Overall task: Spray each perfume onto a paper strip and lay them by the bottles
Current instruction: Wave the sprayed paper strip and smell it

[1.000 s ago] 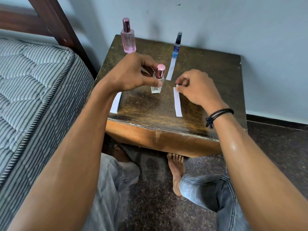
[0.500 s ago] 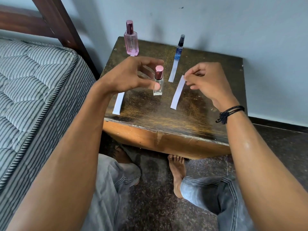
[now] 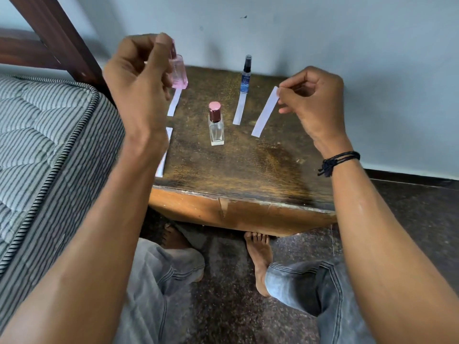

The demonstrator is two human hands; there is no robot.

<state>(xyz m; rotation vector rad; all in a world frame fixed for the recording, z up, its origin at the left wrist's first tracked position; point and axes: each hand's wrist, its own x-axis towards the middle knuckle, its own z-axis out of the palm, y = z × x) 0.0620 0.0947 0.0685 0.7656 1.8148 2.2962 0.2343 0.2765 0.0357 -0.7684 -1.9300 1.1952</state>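
Observation:
My left hand (image 3: 141,78) is raised at the back left of the wooden table (image 3: 248,167). Its thumb and fingers curl round the top of the pink perfume bottle (image 3: 179,74), which looks blurred; the cap is mostly hidden. My right hand (image 3: 310,100) pinches the upper end of a white paper strip (image 3: 264,112), held slanted above the table's right side. A clear bottle with a rose cap (image 3: 216,125) stands free in the middle. The slim blue spray bottle (image 3: 246,75) stands at the back with a strip (image 3: 240,108) lying in front of it.
A strip (image 3: 173,103) lies in front of the pink bottle; another (image 3: 162,155) lies at the table's left edge, half hidden by my forearm. A striped mattress (image 3: 49,145) and bed frame are close on the left, the wall right behind. My feet are under the table.
My left hand let go of the clear bottle and rose back-left to the pink bottle. My right hand picked the strip up off the table and carried it right and back.

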